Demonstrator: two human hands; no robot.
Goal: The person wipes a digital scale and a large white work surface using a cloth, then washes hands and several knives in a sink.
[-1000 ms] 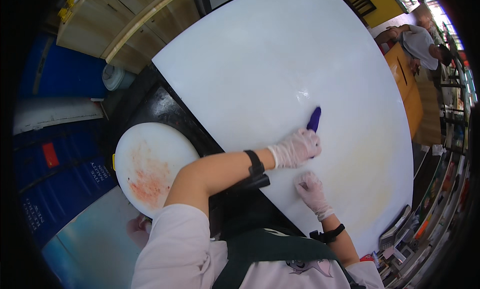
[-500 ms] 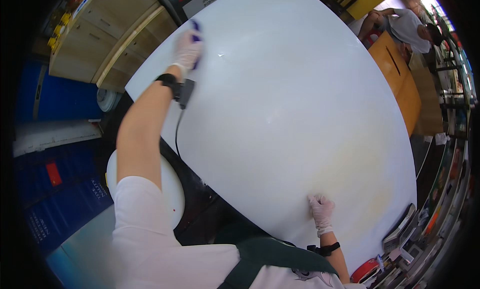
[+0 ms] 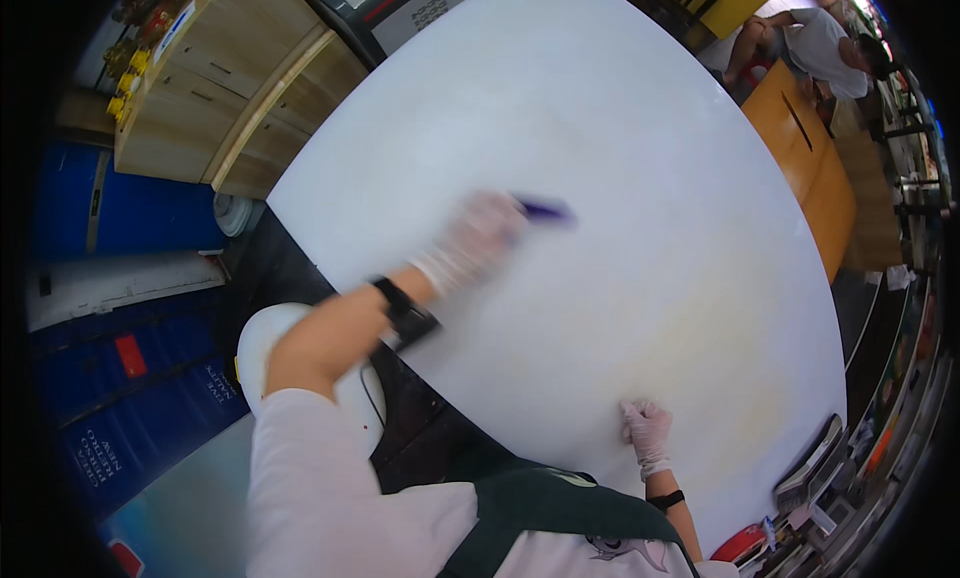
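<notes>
My left hand (image 3: 482, 233), in a clear thin glove, is stretched over the middle of the large white tabletop (image 3: 600, 128). It is closed on a flat dark purple thing (image 3: 545, 211), whose kind is lost in motion blur; one end sticks out to the right of the fingers. My right hand (image 3: 648, 430), also gloved, rests as a loose fist on the tabletop near the front edge, with nothing seen in it. Faint yellowish stains (image 3: 720, 328) mark the surface beyond that fist.
A round white stool seat (image 3: 270, 328) stands below my left forearm. Wooden cabinets (image 3: 190, 93) and blue boxes (image 3: 140, 378) line the left. At the far right a person (image 3: 820, 53) sits by an orange wooden table (image 3: 790, 138). A red roll (image 3: 738, 543) lies near the right corner.
My left hand has swept from the table's far left edge toward me and right, to the middle, with the purple thing. My right fist has stayed almost in place.
</notes>
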